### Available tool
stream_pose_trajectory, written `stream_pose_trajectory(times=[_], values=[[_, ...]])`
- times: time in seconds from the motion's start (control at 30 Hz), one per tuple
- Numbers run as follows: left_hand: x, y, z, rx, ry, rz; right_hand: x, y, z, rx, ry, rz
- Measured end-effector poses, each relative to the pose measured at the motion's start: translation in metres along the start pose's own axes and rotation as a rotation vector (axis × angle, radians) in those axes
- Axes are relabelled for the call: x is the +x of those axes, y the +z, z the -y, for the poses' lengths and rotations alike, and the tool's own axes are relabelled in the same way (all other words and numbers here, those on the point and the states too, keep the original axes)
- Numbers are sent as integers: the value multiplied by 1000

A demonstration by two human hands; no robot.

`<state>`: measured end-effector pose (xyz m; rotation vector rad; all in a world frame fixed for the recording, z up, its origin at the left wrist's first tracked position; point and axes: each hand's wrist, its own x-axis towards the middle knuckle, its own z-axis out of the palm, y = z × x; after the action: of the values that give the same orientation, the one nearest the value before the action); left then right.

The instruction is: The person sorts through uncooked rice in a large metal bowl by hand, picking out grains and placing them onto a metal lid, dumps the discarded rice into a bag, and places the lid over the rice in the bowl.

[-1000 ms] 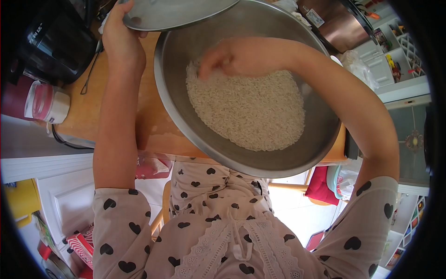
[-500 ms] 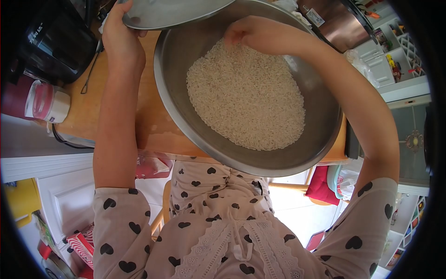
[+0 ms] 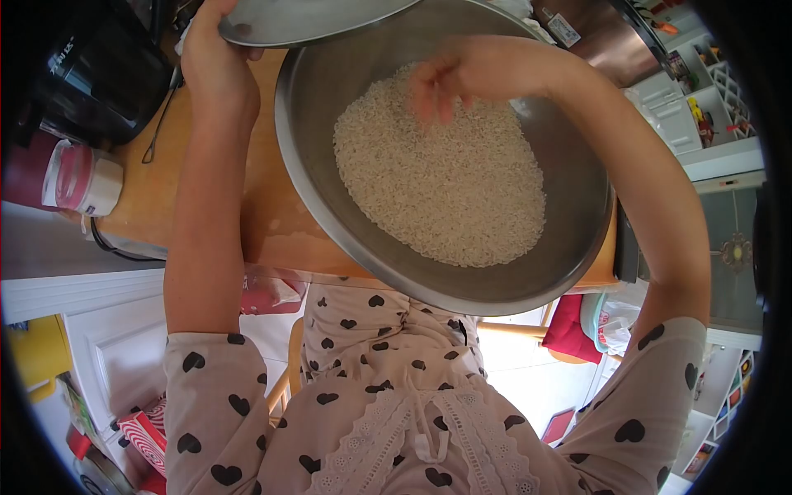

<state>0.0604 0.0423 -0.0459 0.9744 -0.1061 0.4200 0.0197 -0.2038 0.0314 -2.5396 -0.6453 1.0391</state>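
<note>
A large steel basin [image 3: 322, 177] stands on the wooden table, with a mound of uncooked white rice [image 3: 445, 190] in it. My right hand [image 3: 474, 70] is over the far part of the rice, fingers hanging down and apart, a little blurred. Nothing shows between them; whether the fingertips touch the grains I cannot tell. At the top left, my left hand [image 3: 216, 41] grips the edge of a round steel plate [image 3: 305, 18], which overlaps the basin's far left rim. The top of the plate is cut off by the frame, so its contents are hidden.
A black appliance [image 3: 103, 74] stands on the table [image 3: 285, 235] at left, near a pink-and-white container [image 3: 87, 181] and a thin metal utensil [image 3: 161, 120]. A copper-coloured pot [image 3: 598, 37] is beyond the basin at right. A red cushion [image 3: 569, 330] lies below the table.
My right hand has come slightly nearer over the rice, its fingers now looser and more spread. The left hand and the plate have barely moved.
</note>
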Motion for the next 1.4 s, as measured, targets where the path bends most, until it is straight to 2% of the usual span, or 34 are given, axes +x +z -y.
stream_pose_trajectory(times=[0.1,0.2,0.3,0.4,0.47,0.57,0.67,0.77,0.87,0.97,1.07,1.17,1.27,1.33,1.4], values=[[1,-2,0,7,5,-1,19,6,-12,95,-157,-265],[5,-3,2,4,12,-30,36,17,-8,-14,-200,-416],[1,6,1,-14,5,-58,38,27,5,13,-94,-357],[12,-11,7,-1,-4,14,28,37,12,47,-196,-163],[12,-10,5,-7,-2,33,15,39,8,102,-282,75],[8,-5,3,-1,6,26,-4,27,4,-13,-262,543],[0,3,-2,17,9,-20,-17,8,4,-48,26,487],[2,0,-1,31,21,-10,-14,4,4,75,-22,120],[9,-7,4,26,18,1,10,22,-8,13,-202,-199],[1,2,1,27,4,-43,18,43,-6,-115,-235,-301],[-4,9,-1,-5,3,-41,9,49,-7,9,-315,61],[2,0,1,19,9,21,-12,34,-5,-6,-313,493],[-30,31,-5,55,48,-41,-29,13,22,-237,74,568],[29,-34,18,-337,-238,21,-26,7,17,-41,40,466],[31,-36,18,-336,-251,15,-17,5,11,64,-76,277]])
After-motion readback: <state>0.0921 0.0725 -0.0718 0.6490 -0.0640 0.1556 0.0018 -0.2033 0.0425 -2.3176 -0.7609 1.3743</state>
